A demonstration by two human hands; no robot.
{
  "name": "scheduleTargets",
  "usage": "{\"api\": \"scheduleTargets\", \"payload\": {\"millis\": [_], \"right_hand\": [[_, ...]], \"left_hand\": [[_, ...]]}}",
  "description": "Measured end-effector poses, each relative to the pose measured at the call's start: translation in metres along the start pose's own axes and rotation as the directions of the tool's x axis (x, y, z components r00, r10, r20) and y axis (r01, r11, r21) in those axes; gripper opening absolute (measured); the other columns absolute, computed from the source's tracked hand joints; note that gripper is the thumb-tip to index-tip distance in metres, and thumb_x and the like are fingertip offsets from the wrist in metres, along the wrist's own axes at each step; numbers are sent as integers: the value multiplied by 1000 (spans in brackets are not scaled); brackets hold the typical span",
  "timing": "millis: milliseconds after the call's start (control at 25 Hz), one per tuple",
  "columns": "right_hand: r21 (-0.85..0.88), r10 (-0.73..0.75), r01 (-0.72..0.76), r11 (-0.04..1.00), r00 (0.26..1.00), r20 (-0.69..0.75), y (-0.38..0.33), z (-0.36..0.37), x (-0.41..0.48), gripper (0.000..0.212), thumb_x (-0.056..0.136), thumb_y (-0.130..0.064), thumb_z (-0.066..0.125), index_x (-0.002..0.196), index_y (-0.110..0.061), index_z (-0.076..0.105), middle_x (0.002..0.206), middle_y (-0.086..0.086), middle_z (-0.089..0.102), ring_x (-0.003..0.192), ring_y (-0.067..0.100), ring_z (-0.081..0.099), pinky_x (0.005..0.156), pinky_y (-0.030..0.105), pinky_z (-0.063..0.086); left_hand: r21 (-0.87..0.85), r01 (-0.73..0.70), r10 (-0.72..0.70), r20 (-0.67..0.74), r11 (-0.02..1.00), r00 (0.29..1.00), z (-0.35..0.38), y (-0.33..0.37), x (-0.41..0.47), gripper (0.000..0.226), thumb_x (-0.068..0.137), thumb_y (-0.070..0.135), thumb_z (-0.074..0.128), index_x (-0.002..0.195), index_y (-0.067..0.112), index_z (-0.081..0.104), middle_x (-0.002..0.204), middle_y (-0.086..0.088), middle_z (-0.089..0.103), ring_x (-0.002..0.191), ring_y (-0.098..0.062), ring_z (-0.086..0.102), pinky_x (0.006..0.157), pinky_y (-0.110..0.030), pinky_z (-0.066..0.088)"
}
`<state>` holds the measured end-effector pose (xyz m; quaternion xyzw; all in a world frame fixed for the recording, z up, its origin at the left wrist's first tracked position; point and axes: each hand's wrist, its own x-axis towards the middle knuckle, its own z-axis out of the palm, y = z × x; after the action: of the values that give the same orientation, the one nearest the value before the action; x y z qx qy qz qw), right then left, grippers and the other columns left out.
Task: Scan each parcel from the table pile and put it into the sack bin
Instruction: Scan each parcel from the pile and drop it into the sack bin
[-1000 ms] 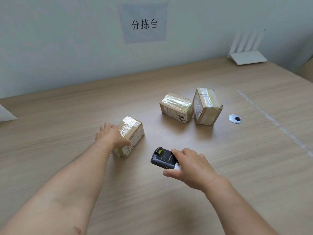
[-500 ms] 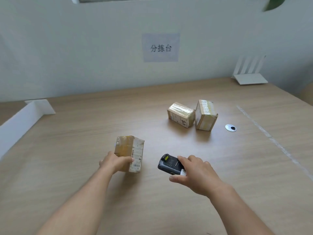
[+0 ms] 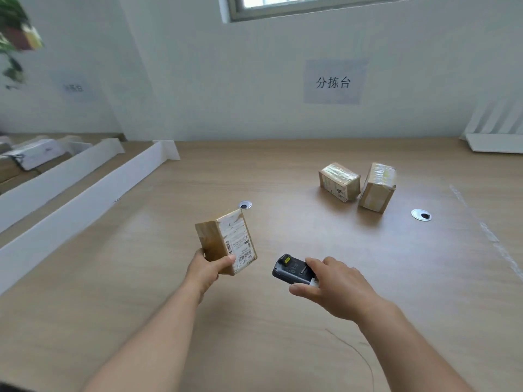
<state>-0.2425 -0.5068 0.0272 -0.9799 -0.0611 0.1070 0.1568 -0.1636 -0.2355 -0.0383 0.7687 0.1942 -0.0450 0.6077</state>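
while the left hand (image 3: pixel 208 268) grips a taped parcel (image 3: pixel 226 241) by its lower end, holding it upright and slightly tilted over the table (image 3: pixel 283 349) toward the near edge, its barcode label faces right toward the scanner (image 3: pixel 293 269). the right hand (image 3: pixel 336 290) clasps the scanner, fingers curled over its back end, near the parcel but apart from it. a second parcel (image 3: pixel 339 181) lies flat toward the far right corner, and a third parcel (image 3: pixel 377 186) stands on end close against it. one cable hole (image 3: pixel 244 205) sits just behind the held parcel. white dividers (image 3: pixel 85 193) run along the left edge, and a sign (image 3: pixel 334 82) hangs on the wall.
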Motion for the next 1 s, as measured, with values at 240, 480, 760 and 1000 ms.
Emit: {"api": "scheduleTargets", "payload": {"millis": [240,480,760,1000], "right_hand": [[-33,-59,61,998,997,44,-2,6,-28,56,85,-76,39,108,-25,50,99,-2,49,92,22,51,75,33,36],[-54,-60,66,996,993,103,-13,7,-39,52,87,-71,42,101,-23,53,99,-2,51,92,21,52,74,32,37],[-57,-46,53,997,992,121,-26,5,-43,49,85,-71,45,89,-22,53,93,-3,52,89,20,55,64,30,35],[-56,-46,53,997,992,119,-35,3,-43,49,85,-70,45,89,-23,53,90,-4,52,87,19,55,60,28,34]], "left_hand": [[-8,-58,57,-100,998,993,-22,-7,-33,72,71,17,84,132,14,47,121,-3,62,111,-22,59,101,-44,46],[-28,-140,136,-108,990,985,-40,15,-38,69,74,10,81,132,14,44,120,-2,60,112,-23,57,104,-43,43],[-41,-213,206,-140,976,969,-62,36,-33,74,73,11,82,135,13,43,122,0,58,114,-22,56,105,-44,43],[-39,-219,211,-150,975,966,-72,38,-32,71,73,9,82,133,12,44,121,-1,59,112,-22,56,104,-44,43]]}}
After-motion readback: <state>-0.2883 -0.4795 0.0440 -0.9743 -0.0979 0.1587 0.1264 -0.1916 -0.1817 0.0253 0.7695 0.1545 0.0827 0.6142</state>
